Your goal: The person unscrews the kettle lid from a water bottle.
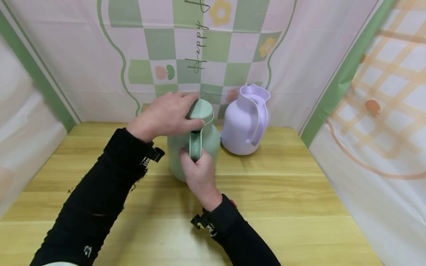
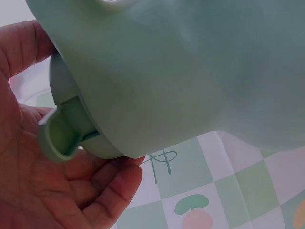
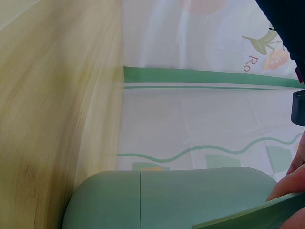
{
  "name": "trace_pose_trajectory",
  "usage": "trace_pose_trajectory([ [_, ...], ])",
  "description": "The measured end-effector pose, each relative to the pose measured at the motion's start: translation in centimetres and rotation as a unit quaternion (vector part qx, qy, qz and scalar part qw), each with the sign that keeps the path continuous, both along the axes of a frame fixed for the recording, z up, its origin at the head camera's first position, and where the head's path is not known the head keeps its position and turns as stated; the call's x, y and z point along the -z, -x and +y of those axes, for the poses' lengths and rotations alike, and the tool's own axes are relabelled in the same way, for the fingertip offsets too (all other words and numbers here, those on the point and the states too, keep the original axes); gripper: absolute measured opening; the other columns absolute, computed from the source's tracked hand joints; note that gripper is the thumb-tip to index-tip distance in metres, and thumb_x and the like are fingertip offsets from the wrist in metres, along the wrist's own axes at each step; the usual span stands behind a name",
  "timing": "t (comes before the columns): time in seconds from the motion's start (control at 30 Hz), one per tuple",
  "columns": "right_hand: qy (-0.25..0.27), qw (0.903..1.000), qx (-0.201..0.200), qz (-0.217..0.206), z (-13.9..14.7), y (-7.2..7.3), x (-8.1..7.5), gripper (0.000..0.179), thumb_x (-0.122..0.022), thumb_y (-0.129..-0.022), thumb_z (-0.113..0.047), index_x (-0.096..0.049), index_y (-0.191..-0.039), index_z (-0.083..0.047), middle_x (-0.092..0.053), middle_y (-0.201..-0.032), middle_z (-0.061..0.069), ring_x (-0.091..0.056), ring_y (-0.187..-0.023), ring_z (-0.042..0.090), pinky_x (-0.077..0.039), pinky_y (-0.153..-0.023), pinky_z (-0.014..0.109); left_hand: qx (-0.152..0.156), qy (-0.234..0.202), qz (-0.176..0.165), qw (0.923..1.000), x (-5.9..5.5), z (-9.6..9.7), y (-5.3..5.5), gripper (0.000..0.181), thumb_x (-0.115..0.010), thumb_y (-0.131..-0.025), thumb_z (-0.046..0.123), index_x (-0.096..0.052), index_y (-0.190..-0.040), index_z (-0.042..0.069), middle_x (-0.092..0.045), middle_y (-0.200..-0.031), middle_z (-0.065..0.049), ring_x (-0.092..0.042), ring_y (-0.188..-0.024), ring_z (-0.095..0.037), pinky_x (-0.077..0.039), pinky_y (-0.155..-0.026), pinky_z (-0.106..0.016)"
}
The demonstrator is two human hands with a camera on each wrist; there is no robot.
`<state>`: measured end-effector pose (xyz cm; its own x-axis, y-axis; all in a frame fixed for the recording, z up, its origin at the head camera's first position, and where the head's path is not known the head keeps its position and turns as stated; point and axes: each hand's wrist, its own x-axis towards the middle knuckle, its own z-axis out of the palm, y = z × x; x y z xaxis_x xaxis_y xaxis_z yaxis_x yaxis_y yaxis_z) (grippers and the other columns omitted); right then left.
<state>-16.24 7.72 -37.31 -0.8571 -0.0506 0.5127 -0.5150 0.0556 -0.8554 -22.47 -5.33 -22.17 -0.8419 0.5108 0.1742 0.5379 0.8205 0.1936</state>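
Observation:
A green thermos jug [image 1: 211,142] stands upright on the table. My left hand [image 1: 163,114] reaches over its top and grips the green lid [image 1: 202,108]. In the left wrist view, the thumb and fingers curl round the lid's sides, with a raised tab [image 2: 59,133] at the palm. My right hand [image 1: 201,177] holds the jug's handle [image 1: 195,144], which faces me. Part of that handle [image 3: 252,215] also shows in the right wrist view beside the jug's body [image 3: 181,198].
A lilac jug [image 1: 237,127] with an open spout stands to the right of the green one, close beside it. The wooden table [image 1: 283,207] is backed by a patterned cloth [image 1: 159,44], with cloth walls on both sides.

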Motion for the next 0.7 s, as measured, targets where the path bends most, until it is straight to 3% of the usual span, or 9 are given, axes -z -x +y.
trace_pose_trajectory([
  [0.1, 0.003, 1.0, -0.003, 0.001, -0.05, 0.0, -0.02, 0.045, -0.056, -0.103, -0.02, -0.027, -0.069, -0.015, -0.021, -0.06, 0.002, -0.015, -0.054, 0.02, -0.023, -0.058, 0.03, -0.013, -0.003, 0.007, 0.9999, 0.06, 0.07, 0.0, 0.077, -0.058, -0.094, 0.056, -0.047, -0.153, 0.008, -0.061, -0.135, -0.017, -0.056, -0.109, -0.033, -0.047, -0.09, -0.046],
  [0.23, 0.006, 1.0, -0.003, 0.001, -0.08, -0.03, -0.07, 0.045, -0.056, -0.103, -0.021, -0.028, -0.068, -0.015, -0.022, -0.058, 0.002, -0.017, -0.052, 0.019, -0.023, -0.057, 0.029, -0.035, -0.008, 0.022, 0.9991, 0.35, 0.26, 0.01, 0.076, -0.059, -0.092, 0.062, -0.053, -0.148, 0.01, -0.061, -0.119, -0.014, -0.055, -0.104, -0.031, -0.046, -0.082, -0.042],
  [0.43, -0.003, 0.9999, 0.016, 0.0, -0.09, -0.01, -0.01, 0.046, -0.058, -0.103, -0.022, -0.03, -0.067, -0.015, -0.022, -0.057, -0.001, -0.018, -0.052, 0.017, -0.023, -0.056, 0.027, -0.071, -0.018, 0.044, 0.9963, 0.78, 0.63, 0.02, 0.072, -0.059, -0.09, 0.067, -0.061, -0.133, 0.01, -0.06, -0.109, -0.012, -0.055, -0.1, -0.03, -0.047, -0.079, -0.042],
  [0.7, -0.004, 0.9997, 0.024, -0.001, -0.1, -0.1, -0.15, 0.045, -0.059, -0.102, -0.022, -0.032, -0.067, -0.014, -0.024, -0.058, -0.002, -0.021, -0.052, 0.015, -0.025, -0.055, 0.027, -0.102, -0.032, 0.058, 0.9926, 0.9, 0.98, -0.07, 0.071, -0.058, -0.088, 0.069, -0.062, -0.127, 0.009, -0.059, -0.106, -0.015, -0.055, -0.096, -0.032, -0.047, -0.076, -0.043],
])
